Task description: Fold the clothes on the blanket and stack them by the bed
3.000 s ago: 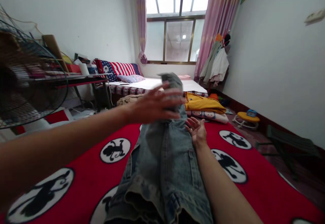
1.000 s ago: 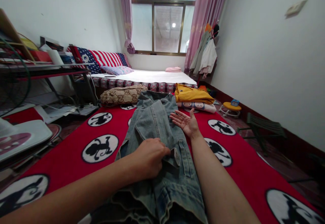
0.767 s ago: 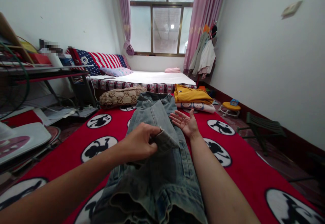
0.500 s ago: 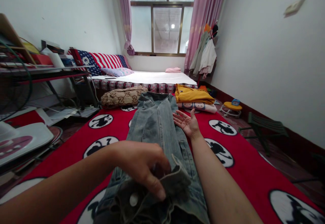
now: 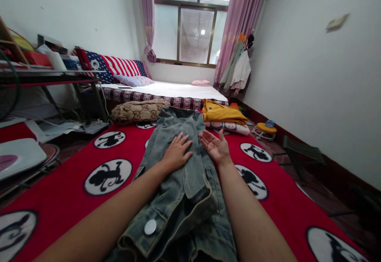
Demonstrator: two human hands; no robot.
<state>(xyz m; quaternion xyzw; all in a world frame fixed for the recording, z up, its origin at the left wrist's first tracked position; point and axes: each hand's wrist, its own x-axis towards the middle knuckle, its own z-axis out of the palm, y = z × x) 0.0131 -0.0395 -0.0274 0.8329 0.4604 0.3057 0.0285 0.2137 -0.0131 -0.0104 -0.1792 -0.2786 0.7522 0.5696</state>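
Note:
A faded blue denim jacket (image 5: 181,182) lies lengthwise on a red blanket (image 5: 74,198) printed with black-and-white cartoon circles. One sleeve with a metal cuff button is folded along its middle. My left hand (image 5: 177,153) rests flat on the jacket, palm down, fingers stretched out. My right hand (image 5: 214,146) lies at the jacket's right edge, palm up with fingers apart, and my right forearm runs along that side. Neither hand holds anything.
Folded yellow clothing (image 5: 223,113) sits on a white folded piece beyond the jacket. A brown patterned pillow (image 5: 138,111) lies at the far left. A low bed (image 5: 169,91), a cluttered desk (image 5: 50,77), a green folding stool (image 5: 300,151) and hanging clothes (image 5: 238,69) stand around.
My left hand gripped the cuff, drew the sleeve toward me, laid it along the jacket's middle, then let go and moved forward to press flat. My right hand stayed put.

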